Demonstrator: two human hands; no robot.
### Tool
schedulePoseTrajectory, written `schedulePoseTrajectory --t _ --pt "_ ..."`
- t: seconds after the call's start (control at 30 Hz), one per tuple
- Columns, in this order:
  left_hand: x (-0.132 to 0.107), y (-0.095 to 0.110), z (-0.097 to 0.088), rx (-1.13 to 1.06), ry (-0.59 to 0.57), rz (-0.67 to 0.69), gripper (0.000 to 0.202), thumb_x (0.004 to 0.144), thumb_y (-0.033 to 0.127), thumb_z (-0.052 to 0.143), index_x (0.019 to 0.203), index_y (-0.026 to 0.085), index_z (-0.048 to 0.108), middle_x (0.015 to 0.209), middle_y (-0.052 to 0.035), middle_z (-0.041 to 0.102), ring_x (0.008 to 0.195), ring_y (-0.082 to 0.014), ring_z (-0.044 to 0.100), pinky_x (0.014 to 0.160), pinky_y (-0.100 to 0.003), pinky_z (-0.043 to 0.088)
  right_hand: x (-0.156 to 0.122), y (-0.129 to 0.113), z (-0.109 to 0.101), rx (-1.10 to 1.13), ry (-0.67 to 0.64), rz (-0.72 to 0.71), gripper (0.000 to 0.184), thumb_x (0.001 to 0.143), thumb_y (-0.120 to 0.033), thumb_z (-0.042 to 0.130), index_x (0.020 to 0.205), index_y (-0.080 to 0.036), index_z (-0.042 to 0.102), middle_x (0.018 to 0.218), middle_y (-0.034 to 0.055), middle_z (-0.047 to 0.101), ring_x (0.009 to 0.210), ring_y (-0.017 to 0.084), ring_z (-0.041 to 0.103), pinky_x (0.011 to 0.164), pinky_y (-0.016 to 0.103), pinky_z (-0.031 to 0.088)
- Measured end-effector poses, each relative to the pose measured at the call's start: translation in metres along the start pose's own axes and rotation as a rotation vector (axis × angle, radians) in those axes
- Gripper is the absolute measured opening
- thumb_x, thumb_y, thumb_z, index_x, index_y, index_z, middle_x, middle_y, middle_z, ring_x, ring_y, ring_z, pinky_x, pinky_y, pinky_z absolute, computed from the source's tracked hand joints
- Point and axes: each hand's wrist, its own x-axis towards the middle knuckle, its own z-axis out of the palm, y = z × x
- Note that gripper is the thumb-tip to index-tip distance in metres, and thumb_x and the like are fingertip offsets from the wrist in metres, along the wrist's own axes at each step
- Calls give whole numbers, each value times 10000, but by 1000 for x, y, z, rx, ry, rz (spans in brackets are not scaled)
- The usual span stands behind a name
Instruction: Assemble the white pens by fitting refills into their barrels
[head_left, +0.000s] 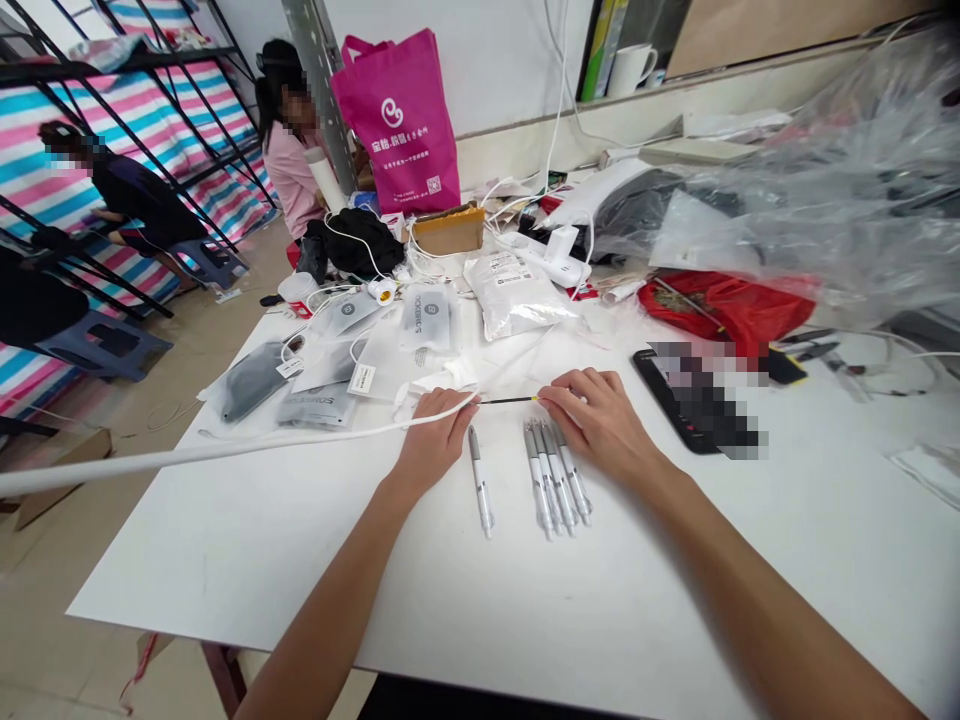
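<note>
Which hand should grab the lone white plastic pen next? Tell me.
Probably the left hand: the lone white plastic pen lies just beside it. The right hand pinches a thin dark refill, over the four grouped pens.

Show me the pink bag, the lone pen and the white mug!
pink bag (pixel 397 120), head view, middle of its front.
lone pen (pixel 480 485), head view, middle of its barrel.
white mug (pixel 628 68), head view, its side.
</note>
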Motion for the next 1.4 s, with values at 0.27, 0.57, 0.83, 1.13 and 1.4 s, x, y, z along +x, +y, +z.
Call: schedulePoseTrajectory --t 0.27,0.57,0.83,1.13,1.4 --pt "4 6 -3 18 -22 15 203 1120 241 461 1087 206 658 941 -58 694 882 -212 606 878 -388 462 0 -1 -1 18 3 -18 116 1072 -179 543 1158 -222 608 1016 73 671 875 224 545 817 396 355" --pt "1 1 -1 -10 -49 6 148 1102 251 528 1127 214 669 986 -59 717 921 -218 609 920 -404 496 -1 -5 4 10 -43 -25 100 1088 -196 527 1143 -219 607 1001 69 682 879 222 577 823 394 367" --pt "0 8 3 -47 -44 84 129 1095 213 545 1171 223 649 1014 -38 750 933 -202 648 963 -404 491 -1 -8 7 65 -84 -50 105 1113 -228 505 1108 -208 608 951 52 705 837 189 608 787 347 403" --pt "0 14 0 -35 -76 72 171 1113 238 500 1158 231 665 983 -38 745 935 -205 641 958 -394 487 -1 -11 4 74 -143 -38 146 1117 -256 491 1124 -206 628 967 63 690 807 191 608 752 336 432" --pt "-1 17 4 -25 -60 100 170 1118 246 503 1165 233 666 989 -23 771 937 -195 691 950 -381 483 -1 -21 6 165 -149 25 130 1103 -278 511 1202 -210 560 1038 90 694 836 225 623 777 365 502"
